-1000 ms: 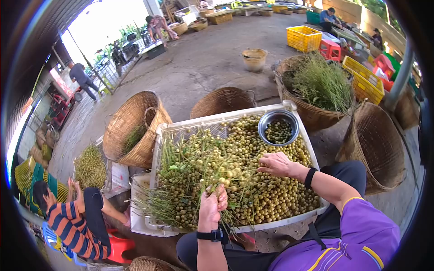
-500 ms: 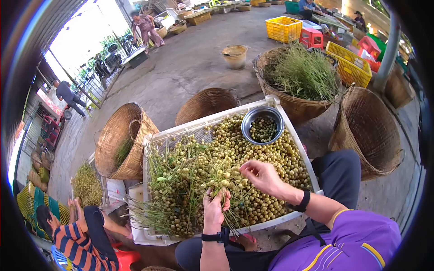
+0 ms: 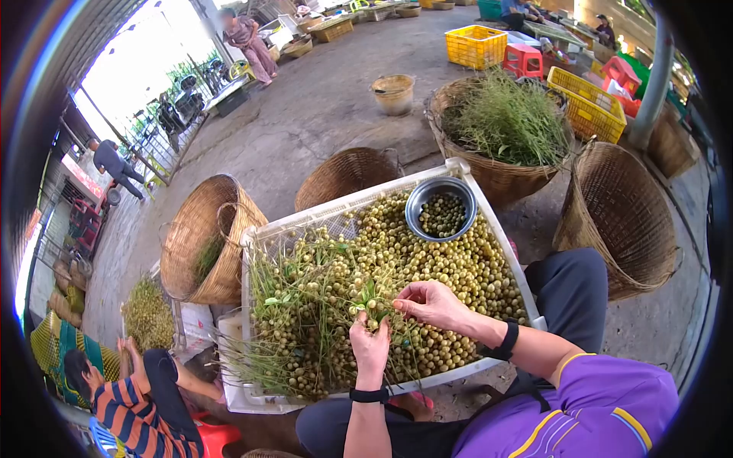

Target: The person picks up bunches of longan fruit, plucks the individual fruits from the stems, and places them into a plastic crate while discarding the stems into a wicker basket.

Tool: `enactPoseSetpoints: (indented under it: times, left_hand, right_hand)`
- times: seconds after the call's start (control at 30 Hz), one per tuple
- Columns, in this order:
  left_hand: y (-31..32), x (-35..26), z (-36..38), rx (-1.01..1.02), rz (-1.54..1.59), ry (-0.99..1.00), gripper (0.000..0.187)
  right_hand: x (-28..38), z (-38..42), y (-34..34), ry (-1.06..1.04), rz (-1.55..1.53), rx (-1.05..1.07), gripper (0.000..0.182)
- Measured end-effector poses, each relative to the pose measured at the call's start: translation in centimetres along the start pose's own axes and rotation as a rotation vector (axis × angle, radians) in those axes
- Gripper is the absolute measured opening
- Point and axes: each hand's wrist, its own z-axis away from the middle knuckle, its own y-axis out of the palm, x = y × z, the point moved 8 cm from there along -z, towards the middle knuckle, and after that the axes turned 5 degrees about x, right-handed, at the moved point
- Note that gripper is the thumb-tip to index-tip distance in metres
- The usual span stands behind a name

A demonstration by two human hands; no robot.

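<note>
Over a white plastic crate (image 3: 504, 237), my left hand (image 3: 370, 349) is closed on a leafy sprig (image 3: 369, 295) with thin stems. My right hand (image 3: 437, 307) is just right of the sprig, thumb and forefinger pinched together; what is between them, if anything, is too small to tell. Loose small round yellow-brown fruits (image 3: 450, 343) cover the right side of the crate. Fruits still on stems (image 3: 298, 305) are heaped on its left side. Among the fruits at the far right corner sits a metal bowl (image 3: 413, 208) with darker, greener fruits (image 3: 442, 215) in it.
Wicker baskets stand around the crate: one at left (image 3: 191, 237), one behind (image 3: 343, 179), one at right (image 3: 622, 206), and one full of green stems (image 3: 473, 172). A person in a striped shirt (image 3: 141, 412) sits at lower left. Yellow crates (image 3: 477, 47) and red stools (image 3: 524, 61) stand behind.
My right hand has moved down and left, closer to the left hand. My left hand has turned, and the leafy sprig now shows above its fingertips.
</note>
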Motion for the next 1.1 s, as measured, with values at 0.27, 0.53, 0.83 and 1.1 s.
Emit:
enactPoseSetpoints:
  times: [0.27,0.53,0.83,1.1]
  left_hand:
    - [0.6,-0.6,-0.1,-0.024,-0.054,-0.002,0.013]
    - [1.3,0.8,-0.6,0.020,0.174,0.060,0.019]
    - [2.2,-3.5,0.8,0.010,-0.333,0.195,0.027]
    - [2.8,-4.0,1.8,0.068,-0.493,0.162,0.036]
  right_hand:
    - [7.8,3.1,0.5,-0.535,0.741,-0.216,0.026]
    - [8.3,3.0,3.8,-0.614,0.832,0.033,0.026]
    - [6.3,2.4,1.7,-0.445,0.592,-0.011,0.022]
    - [1.5,1.7,0.8,-0.110,-0.011,0.176,0.018]
